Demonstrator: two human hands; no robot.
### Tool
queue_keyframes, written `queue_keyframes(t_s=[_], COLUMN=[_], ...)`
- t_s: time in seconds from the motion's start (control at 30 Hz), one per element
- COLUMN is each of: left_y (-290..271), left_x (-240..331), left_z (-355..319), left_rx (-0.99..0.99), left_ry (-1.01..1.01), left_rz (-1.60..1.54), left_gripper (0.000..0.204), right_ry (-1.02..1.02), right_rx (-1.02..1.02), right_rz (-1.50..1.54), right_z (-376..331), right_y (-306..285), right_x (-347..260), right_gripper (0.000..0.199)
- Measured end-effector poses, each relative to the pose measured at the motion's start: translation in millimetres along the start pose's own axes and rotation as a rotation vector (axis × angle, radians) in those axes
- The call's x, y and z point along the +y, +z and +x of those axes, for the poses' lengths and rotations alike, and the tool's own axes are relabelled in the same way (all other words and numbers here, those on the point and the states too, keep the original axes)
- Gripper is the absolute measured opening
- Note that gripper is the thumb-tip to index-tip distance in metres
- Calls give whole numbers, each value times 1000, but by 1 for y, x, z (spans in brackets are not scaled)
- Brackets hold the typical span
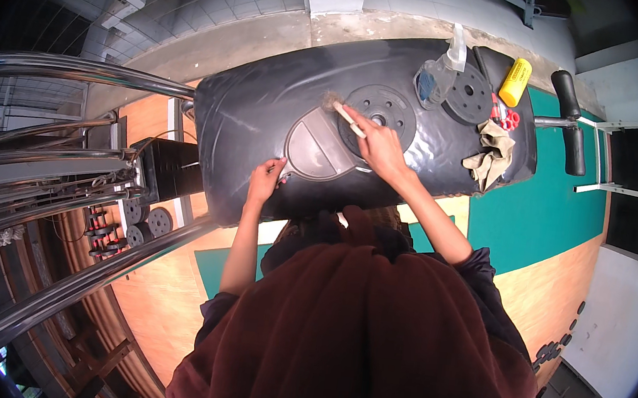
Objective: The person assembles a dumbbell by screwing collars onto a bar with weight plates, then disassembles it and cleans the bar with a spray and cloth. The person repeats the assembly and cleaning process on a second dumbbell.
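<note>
My right hand (383,150) grips a small brush (349,120) by its pale wooden handle. Its frayed, brownish bristles point away to the left, near the rim of a black weight plate (400,106) lying flat on a black padded surface (247,106). Beside the plate lies a grey-brown D-shaped plastic piece (310,145) with a raised band across it, perhaps a dustpan. At its near left edge, my left hand (263,181) pinches the rim between thumb and fingers.
On the right of the pad are a clear spray bottle (434,80), another weight plate (471,95), a yellow bottle (515,82), a red-handled item (508,118) and a crumpled beige cloth (490,159). Metal bars (91,74) rise on the left. Green matting (540,199) covers part of the floor.
</note>
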State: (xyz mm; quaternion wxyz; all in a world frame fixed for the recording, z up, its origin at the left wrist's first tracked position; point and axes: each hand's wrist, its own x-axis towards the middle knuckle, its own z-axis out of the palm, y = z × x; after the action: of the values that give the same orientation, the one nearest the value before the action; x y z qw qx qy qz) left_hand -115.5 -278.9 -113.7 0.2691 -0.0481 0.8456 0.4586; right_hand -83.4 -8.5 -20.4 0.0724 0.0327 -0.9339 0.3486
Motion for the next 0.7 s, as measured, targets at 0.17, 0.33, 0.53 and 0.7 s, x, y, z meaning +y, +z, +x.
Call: queue_keyframes(t_s=[0.17, 0.33, 0.53, 0.7], left_y=[4, 5, 6, 2], left_x=[-17, -24, -27, -16], left_z=[6, 7, 3, -10], left_rx=[-29, -30, 54, 203], left_ry=[33, 24, 9, 55], left_rz=[-109, -109, -142, -32], left_gripper=[38, 35, 36, 30], right_ry=[259, -110, 147, 228], right_rx=[-48, -160, 299, -104], right_rz=[-534, -96, -213, -320], right_z=[33, -22, -20, -42], right_y=[-14, 25, -46, -2], right_x=[31, -18, 10, -14], right_gripper=[52, 62, 64, 66])
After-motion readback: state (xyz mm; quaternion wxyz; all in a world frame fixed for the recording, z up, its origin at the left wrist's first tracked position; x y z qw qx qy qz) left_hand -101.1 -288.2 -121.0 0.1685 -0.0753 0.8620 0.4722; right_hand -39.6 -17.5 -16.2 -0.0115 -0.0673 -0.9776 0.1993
